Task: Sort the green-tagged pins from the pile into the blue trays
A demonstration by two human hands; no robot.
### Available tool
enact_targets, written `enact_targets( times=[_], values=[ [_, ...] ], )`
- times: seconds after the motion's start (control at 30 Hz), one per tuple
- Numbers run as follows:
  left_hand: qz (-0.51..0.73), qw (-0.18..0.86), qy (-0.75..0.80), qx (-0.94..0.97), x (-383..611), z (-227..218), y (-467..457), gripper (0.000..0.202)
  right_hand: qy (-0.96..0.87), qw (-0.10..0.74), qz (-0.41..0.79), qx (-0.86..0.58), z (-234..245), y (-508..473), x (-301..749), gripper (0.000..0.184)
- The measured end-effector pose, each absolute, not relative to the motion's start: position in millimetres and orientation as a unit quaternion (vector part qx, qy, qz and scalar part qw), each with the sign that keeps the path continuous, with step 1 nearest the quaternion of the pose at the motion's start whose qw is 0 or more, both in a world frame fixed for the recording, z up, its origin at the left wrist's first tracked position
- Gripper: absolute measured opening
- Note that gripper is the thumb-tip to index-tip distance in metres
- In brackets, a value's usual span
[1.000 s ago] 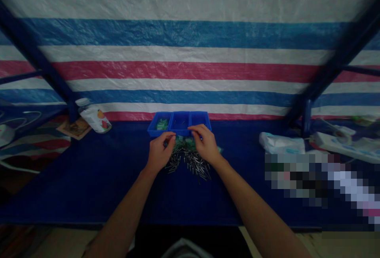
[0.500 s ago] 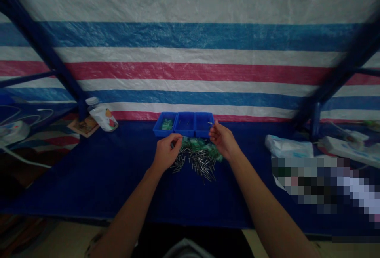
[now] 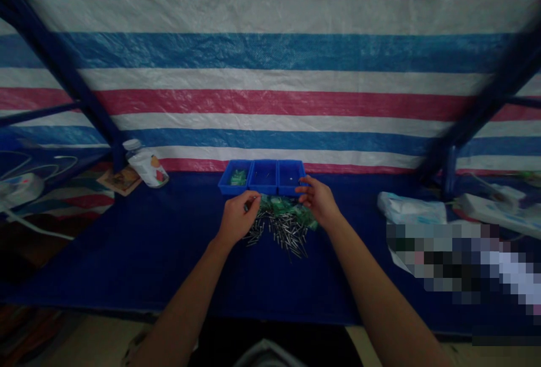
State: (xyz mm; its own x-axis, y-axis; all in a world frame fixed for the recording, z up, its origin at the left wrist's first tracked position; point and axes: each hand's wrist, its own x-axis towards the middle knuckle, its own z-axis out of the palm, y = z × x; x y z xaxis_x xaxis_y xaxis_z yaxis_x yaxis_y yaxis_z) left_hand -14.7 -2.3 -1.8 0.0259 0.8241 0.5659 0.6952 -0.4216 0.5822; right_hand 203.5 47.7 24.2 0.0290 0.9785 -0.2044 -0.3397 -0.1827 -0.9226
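My left hand is closed in a pinch at the left side of a pile of thin metal pins; what its fingertips hold is too small to make out. My right hand has its fingers apart and nothing in them, at the front right corner of the right blue bin. Inside that bin lies a small pale piece. Green translucent pieces lie behind the pins, between my hands. The left blue bin holds similar green pieces, and the middle blue bin has a tiny thin item in it.
A labelled plastic bottle stands on the blue table at the left, beside a brown card. To the right are a plastic packet and a white power strip. A striped sheet hangs behind.
My right hand has let go of a small pale piece, which now lies in the right bin. Its fingers have spread and dipped slightly. My left hand has hardly moved.
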Motion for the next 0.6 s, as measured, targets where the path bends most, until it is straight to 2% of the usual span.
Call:
enact_targets(
  times=[0.13, 0.2, 0.33, 0.43, 0.5, 0.53, 0.6],
  values=[
    [0.452, 0.074, 0.53, 0.714, -14.3, 0.4, -3.3, 0.017, -0.46, 0.559, 0.487, -0.489, 33.5, 27.6, 209.3, 0.039],
    [0.452, 0.074, 0.53, 0.714, -14.5, 1.0, -3.1, 0.017, -0.546, 0.55, 0.379, -0.506, 32.8, 1.3, 224.8, 0.039],
    [0.449, 0.071, 0.527, 0.718, -15.2, -0.3, -1.7, 0.017, -0.606, 0.511, 0.005, -0.61, 3.5, -76.0, 287.0, 0.033],
    [0.442, 0.069, 0.531, 0.72, -15.0, -1.7, -1.0, 0.019, -0.52, 0.443, -0.192, -0.705, -34.9, -130.4, 343.8, 0.045],
    [0.438, 0.068, 0.531, 0.722, -14.6, -2.0, -0.9, 0.019, -0.487, 0.378, -0.229, -0.753, -56.6, -155.2, 374.5, 0.061],
    [0.437, 0.067, 0.53, 0.723, -14.4, -1.9, -0.8, 0.019, -0.498, 0.346, -0.229, -0.761, -64.4, -163.4, 386.0, 0.063],
    [0.436, 0.064, 0.528, 0.725, -14.4, -1.6, -0.4, 0.019, -0.544, 0.3, -0.213, -0.754, -73.4, -172.0, 401.1, 0.05]
  ],
)
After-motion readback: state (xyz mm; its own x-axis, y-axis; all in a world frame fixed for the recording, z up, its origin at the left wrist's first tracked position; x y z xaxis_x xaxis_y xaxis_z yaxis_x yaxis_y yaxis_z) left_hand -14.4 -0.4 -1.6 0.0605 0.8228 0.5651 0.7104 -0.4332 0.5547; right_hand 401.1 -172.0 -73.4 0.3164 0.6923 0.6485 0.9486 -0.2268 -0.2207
